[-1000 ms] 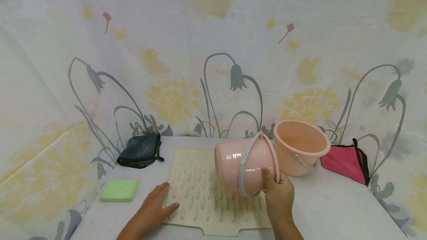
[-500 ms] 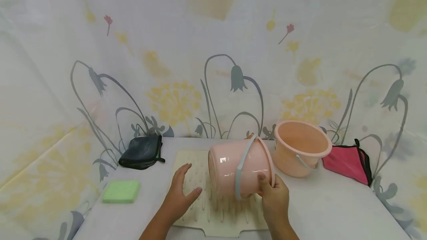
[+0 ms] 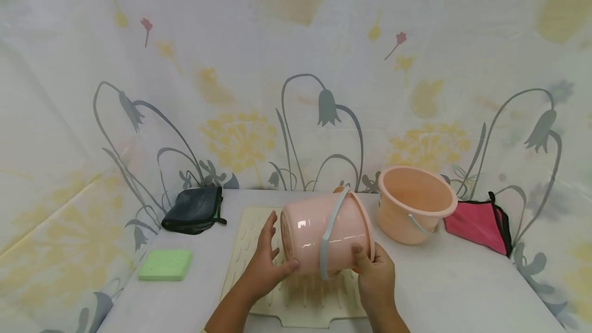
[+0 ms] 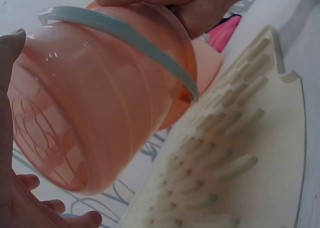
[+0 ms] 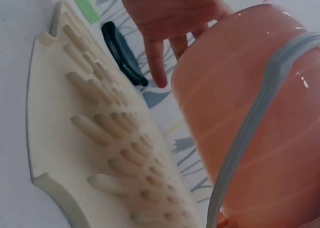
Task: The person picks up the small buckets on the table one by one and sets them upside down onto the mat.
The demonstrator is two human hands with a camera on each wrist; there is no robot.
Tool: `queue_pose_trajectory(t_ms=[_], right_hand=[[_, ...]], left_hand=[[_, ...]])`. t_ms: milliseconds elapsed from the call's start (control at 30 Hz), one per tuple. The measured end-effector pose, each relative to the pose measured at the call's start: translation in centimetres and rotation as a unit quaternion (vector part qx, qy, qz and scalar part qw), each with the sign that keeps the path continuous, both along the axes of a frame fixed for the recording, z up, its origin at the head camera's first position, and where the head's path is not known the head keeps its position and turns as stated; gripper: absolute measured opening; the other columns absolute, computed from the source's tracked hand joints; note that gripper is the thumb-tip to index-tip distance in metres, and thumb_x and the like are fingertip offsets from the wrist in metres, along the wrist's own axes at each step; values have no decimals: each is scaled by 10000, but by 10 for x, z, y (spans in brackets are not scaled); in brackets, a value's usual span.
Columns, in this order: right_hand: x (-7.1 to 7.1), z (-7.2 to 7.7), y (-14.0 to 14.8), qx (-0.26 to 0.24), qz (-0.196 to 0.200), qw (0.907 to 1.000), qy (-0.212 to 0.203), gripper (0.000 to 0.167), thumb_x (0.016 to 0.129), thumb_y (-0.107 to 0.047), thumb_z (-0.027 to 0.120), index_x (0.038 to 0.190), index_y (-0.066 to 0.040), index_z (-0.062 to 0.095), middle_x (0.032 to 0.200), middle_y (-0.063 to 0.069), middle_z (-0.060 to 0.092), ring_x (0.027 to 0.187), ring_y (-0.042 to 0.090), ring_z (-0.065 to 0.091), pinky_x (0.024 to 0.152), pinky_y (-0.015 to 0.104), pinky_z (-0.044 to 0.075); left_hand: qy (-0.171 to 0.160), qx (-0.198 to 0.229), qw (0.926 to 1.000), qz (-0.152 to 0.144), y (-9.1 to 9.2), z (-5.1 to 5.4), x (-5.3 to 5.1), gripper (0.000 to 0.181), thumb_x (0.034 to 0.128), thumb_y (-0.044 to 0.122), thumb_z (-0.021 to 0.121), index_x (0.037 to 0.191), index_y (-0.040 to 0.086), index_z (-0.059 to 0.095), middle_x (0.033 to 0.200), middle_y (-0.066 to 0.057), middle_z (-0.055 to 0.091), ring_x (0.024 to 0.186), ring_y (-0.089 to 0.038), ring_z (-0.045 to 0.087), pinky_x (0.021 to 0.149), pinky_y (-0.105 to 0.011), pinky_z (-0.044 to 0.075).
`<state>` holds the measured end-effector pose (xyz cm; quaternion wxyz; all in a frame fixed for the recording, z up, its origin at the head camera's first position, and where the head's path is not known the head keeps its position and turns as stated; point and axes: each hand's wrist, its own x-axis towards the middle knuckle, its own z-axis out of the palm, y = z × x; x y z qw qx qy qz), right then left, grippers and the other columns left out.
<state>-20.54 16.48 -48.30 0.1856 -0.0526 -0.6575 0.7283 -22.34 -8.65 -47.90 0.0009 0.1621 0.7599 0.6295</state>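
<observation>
A translucent pink bucket [image 3: 307, 230] is tipped on its side above a cream mat [image 3: 305, 310] with rows of raised ridges. My right hand [image 3: 376, 276] grips the bucket's rim, thumb on the outer wall. A pale blue handle [image 3: 329, 235] lies across the bucket's side. My left hand [image 3: 265, 266] is by the bucket's base, fingers spread and thumb at its lower edge. In the left wrist view, the base's moulded flower pattern faces the left hand [image 4: 30, 198]; whether the palm touches it I cannot tell.
Behind on the right stands a peach bucket [image 3: 398, 220], upright, with a folded pink cloth [image 3: 478, 225] beside it. A dark folded cloth [image 3: 194, 209] lies at the back left, and a green sponge block [image 3: 165, 264] in front of it. A patterned curtain [image 3: 296, 91] closes off the back.
My left hand has left the mat's left edge and come up and right to the bucket's base. The right hand has carried the tipped pink bucket slightly left.
</observation>
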Motion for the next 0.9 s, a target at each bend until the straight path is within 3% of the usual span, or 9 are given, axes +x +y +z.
queue_pose_trajectory(t_ms=[167, 333, 467, 600, 700, 900], right_hand=[[2, -3, -4, 149, -2, 9999, 1, 257, 1012, -149, 696, 1089, 96, 691, 897, 55, 761, 833, 180, 767, 752, 311, 642], [2, -5, -5, 255, -14, 9997, 14, 201, 994, -126, 719, 1015, 74, 713, 839, 53, 755, 784, 152, 735, 718, 284, 629], [3, -6, -4, 373, 16, 9993, -48, 173, 983, -114, 732, 994, 58, 721, 804, 17, 739, 754, 119, 683, 685, 254, 594], [3, -8, -4, 357, 174, 9992, 22, 159, 970, -93, 741, 971, 64, 720, 805, 9, 731, 765, 110, 667, 688, 252, 586], [2, -9, -5, 296, 364, 9988, 138, 144, 967, -76, 741, 961, 66, 721, 830, 25, 741, 793, 115, 691, 721, 266, 604], [4, -9, -7, 337, 598, 9974, 230, 121, 975, -55, 724, 1012, 61, 726, 892, 52, 751, 827, 140, 707, 756, 278, 606]], left_hand=[[-82, 222, 9996, -122, 5, 0, -2, 1171, 823, 421, 835, 1683, 391, 41, 1759, -26, 13, 1605, -429, 107, 1157, -645, 397], [-50, 375, 9993, -26, 9, -4, -3, 1171, 807, 438, 834, 1673, 422, 46, 1757, -52, 3, 1602, -448, 78, 1102, -695, 423], [-96, 592, 9982, -52, 12, -11, -4, 1156, 829, 423, 811, 1665, 444, 13, 1754, -115, -22, 1580, -467, 139, 1032, -603, 516], [-172, 846, 9962, -117, 14, -16, -4, 1167, 840, 412, 811, 1663, 446, -16, 1747, -159, 6, 1495, -473, 318, 951, -484, 568], [-100, 980, 9951, -119, 13, -17, -5, 1176, 831, 436, 817, 1665, 439, -11, 1746, -164, 44, 1455, -469, 376, 935, -485, 568], [-21, 1160, 9930, -213, 9, -17, -5, 1172, 823, 486, 815, 1665, 440, 1, 1745, -159, 22, 1481, -494, 324, 939, -516, 560]])
